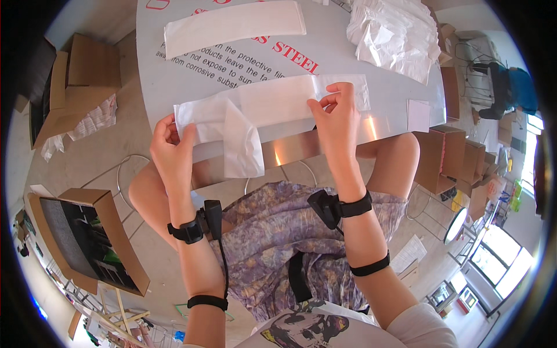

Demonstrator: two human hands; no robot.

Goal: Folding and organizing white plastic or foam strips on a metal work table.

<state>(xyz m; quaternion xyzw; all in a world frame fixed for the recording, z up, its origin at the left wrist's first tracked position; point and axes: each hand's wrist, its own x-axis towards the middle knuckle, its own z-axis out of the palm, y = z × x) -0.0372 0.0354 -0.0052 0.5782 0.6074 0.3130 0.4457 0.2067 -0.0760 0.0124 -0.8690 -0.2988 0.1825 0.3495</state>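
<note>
A long, thin white plastic sleeve (pixel 272 103) lies stretched sideways across the near part of the metal-topped table (pixel 387 110). My left hand (pixel 173 152) pinches its left end between thumb and fingers. Toward the right end, my right hand (pixel 339 119) has its thumb and curled fingers closed on the sleeve, with a clearer end piece lying beyond them. Left of the middle, a folded part of the sleeve hangs down over the table's near edge. Farther back lies another flat white sleeve (pixel 235 28), touched by neither hand.
A heap of crumpled white sleeves (pixel 397 37) sits at the table's far right. A small pale card (pixel 418 115) lies near the right edge. Cardboard boxes stand on both sides, including an open box (pixel 93 240) at lower left. Another person (pixel 510 90) is far off right.
</note>
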